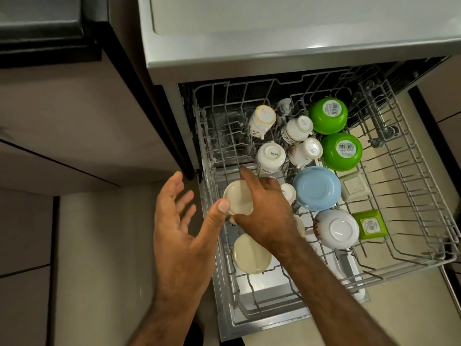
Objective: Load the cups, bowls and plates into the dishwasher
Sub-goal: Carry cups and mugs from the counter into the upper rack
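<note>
The dishwasher's upper rack (424, 196) is pulled out. My right hand (264, 213) reaches into its front left corner and grips a small cream bowl (237, 196), held upside down. My left hand (179, 221) hovers open beside the rack, palm showing, its thumb tip at the bowl's rim. A second cream bowl (252, 254) lies upside down closer to me. Several white cups (270, 156) stand inverted in the middle. Two green bowls (341, 151), a blue bowl (316, 188) and a white floral bowl (336, 228) sit inverted to the right.
A white square dish (354, 186) and a green square dish (370, 224) lie right of the bowls. The rack's right third holds only bare wire. The open dishwasher door (262, 303) shows beneath the rack. The countertop (274, 33) overhangs at the top; cabinet fronts (74, 136) stand at the left.
</note>
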The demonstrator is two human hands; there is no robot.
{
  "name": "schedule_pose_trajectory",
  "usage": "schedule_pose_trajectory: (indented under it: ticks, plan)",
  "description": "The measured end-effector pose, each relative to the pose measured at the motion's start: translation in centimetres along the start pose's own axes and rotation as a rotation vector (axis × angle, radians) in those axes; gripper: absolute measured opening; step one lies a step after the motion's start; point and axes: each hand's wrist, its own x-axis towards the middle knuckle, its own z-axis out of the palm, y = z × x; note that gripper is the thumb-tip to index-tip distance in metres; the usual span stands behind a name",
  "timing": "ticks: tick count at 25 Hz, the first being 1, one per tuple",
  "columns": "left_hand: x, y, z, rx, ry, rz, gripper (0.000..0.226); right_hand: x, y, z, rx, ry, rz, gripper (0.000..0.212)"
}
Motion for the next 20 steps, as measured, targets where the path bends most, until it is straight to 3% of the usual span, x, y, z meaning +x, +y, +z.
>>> schedule_pose_trajectory:
  ticks: [5, 13, 20]
  plan:
    - [-0.1, 0.5, -0.6, 0.089, -0.004, 0.032, 0.09, -0.4, -0.1, 0.2, 0.083, 0.0, 0.034, 0.096]
    - [-0.1, 1.5, -2.9, 0.599, -0.164, 0.132, 0.093, -3.4, -0.7, -1.2, 0.215, 0.158, 0.054, 0.075]
    - [-0.9, 6.0, -8.8, 0.831, -0.178, 0.303, 0.075, -7.2, -9.7, -4.3, 0.232, 0.239, -0.004, 0.077]
